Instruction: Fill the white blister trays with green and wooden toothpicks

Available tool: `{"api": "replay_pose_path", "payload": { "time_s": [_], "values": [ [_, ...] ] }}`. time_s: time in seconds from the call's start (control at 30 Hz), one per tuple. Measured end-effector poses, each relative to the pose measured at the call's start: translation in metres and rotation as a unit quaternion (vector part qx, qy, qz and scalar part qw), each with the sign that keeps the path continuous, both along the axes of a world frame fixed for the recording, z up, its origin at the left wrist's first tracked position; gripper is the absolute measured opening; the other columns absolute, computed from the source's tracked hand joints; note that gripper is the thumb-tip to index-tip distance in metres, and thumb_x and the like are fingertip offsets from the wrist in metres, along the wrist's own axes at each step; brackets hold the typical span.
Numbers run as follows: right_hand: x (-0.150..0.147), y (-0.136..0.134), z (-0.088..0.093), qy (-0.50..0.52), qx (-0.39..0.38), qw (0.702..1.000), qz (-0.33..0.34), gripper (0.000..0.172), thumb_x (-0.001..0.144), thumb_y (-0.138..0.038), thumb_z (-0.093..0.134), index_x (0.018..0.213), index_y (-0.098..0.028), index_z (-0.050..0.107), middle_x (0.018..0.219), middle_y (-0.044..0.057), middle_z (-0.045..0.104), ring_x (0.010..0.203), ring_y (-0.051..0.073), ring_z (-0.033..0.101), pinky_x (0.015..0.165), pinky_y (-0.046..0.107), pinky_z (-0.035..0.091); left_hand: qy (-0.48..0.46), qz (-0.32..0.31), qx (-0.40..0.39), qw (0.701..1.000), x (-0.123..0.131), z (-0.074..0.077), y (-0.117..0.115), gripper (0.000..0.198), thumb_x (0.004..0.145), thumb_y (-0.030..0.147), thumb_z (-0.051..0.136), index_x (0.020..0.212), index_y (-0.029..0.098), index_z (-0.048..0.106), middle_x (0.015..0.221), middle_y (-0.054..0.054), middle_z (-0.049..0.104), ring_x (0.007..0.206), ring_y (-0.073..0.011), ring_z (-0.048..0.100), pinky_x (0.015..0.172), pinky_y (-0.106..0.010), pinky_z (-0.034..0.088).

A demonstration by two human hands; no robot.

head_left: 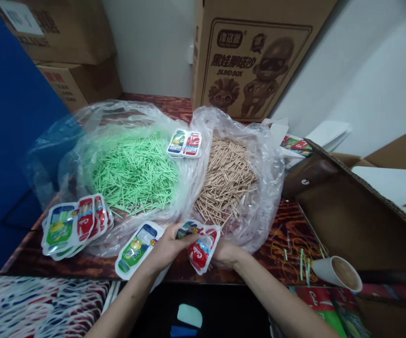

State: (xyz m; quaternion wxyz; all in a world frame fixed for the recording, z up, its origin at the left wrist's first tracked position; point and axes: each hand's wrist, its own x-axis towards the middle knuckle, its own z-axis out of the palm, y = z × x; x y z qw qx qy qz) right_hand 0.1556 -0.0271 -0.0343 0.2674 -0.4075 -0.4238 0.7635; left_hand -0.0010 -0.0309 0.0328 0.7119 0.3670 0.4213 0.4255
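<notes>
My left hand (173,244) pinches a red, blue and green pouch (203,251) printed "Cola", its thumb across the front. Close against the pouch's right edge is my right hand (225,253); its fingers are mostly hidden behind the pouch. Partly under my left wrist lies a green pouch (135,249). Above the hands, clear plastic bags hold a heap of green sticks (135,171) and a heap of tan sticks (227,176). A small two-part pouch (184,143) rests between the heaps. Several pouches (72,227) are stacked at the left.
Cardboard boxes (69,28) stand at the back left, and a printed box (238,51) at the back centre. At the right are an open carton (347,216), rubber bands with loose green sticks (303,263), and a tipped paper cup (336,272). Printed packaging (37,305) lies at the lower left.
</notes>
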Motion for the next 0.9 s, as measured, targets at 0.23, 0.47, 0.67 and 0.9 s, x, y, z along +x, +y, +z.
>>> {"api": "replay_pose_path", "payload": {
  "time_s": [0.23,0.47,0.67,0.9],
  "values": [
    [0.008,0.017,0.032,-0.059,0.196,0.971,-0.128,0.015,0.086,-0.035,0.059,0.08,-0.021,0.058,0.067,-0.002,0.053,0.062,0.012,0.048,0.061,0.025,0.039,-0.074,0.229,-0.026,0.97,-0.032,-0.012,0.003,0.021,0.057,0.021,0.085,0.073,0.018,0.071,0.07,0.002,0.071,0.065,-0.0135,0.064,0.067,-0.022,0.05],
    [0.011,0.002,-0.004,-0.162,0.248,0.937,-0.188,0.008,0.088,-0.026,0.051,0.09,-0.023,0.058,0.08,0.001,0.062,0.082,0.019,0.058,0.079,0.03,0.041,-0.108,0.258,-0.105,0.954,-0.047,-0.02,-0.015,0.031,0.05,0.02,0.088,0.076,0.016,0.071,0.07,0.001,0.073,0.062,-0.0136,0.067,0.062,-0.021,0.055],
    [0.009,-0.001,-0.007,-0.167,0.288,0.923,-0.191,0.012,0.089,-0.024,0.049,0.083,-0.022,0.06,0.082,0.002,0.06,0.083,0.019,0.056,0.079,0.029,0.041,-0.116,0.273,-0.136,0.945,-0.045,-0.025,-0.024,0.036,0.049,0.02,0.089,0.08,0.014,0.072,0.073,-0.001,0.075,0.063,-0.0149,0.069,0.062,-0.021,0.057],
    [0.008,-0.004,-0.012,-0.157,0.307,0.918,-0.198,0.015,0.09,-0.027,0.046,0.083,-0.02,0.057,0.08,0.002,0.058,0.079,0.017,0.055,0.076,0.029,0.042,-0.102,0.284,-0.133,0.944,-0.045,-0.028,-0.025,0.036,0.05,0.02,0.088,0.081,0.014,0.07,0.072,0.0,0.074,0.063,-0.015,0.069,0.064,-0.023,0.058]
  ]
}}
